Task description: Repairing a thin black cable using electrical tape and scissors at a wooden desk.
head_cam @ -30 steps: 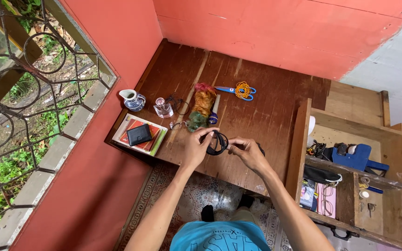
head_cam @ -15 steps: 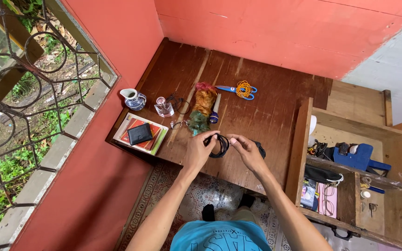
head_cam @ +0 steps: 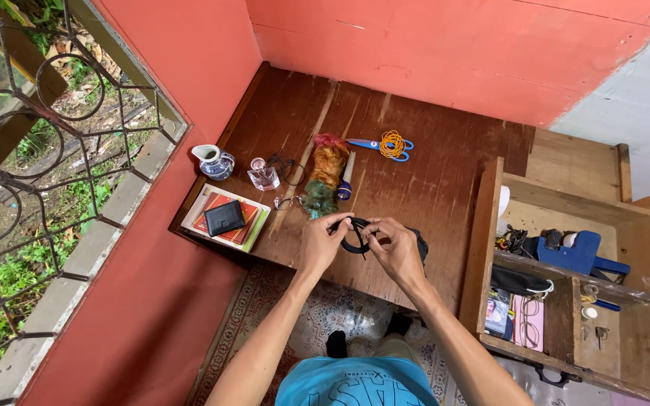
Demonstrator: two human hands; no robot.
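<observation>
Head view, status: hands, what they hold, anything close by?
Left hand and right hand both gripping a black cord coil over the desk. Feather duster just beyond; nothing blocking.

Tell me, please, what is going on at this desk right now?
A person stands at a dark wooden desk and holds a coiled black cord between both hands, the left hand and right hand meeting over the desk's near edge. Behind them lie a feather duster, blue scissors, a small glass bottle and a black wallet on books. An open wooden drawer sits to the right.
</observation>
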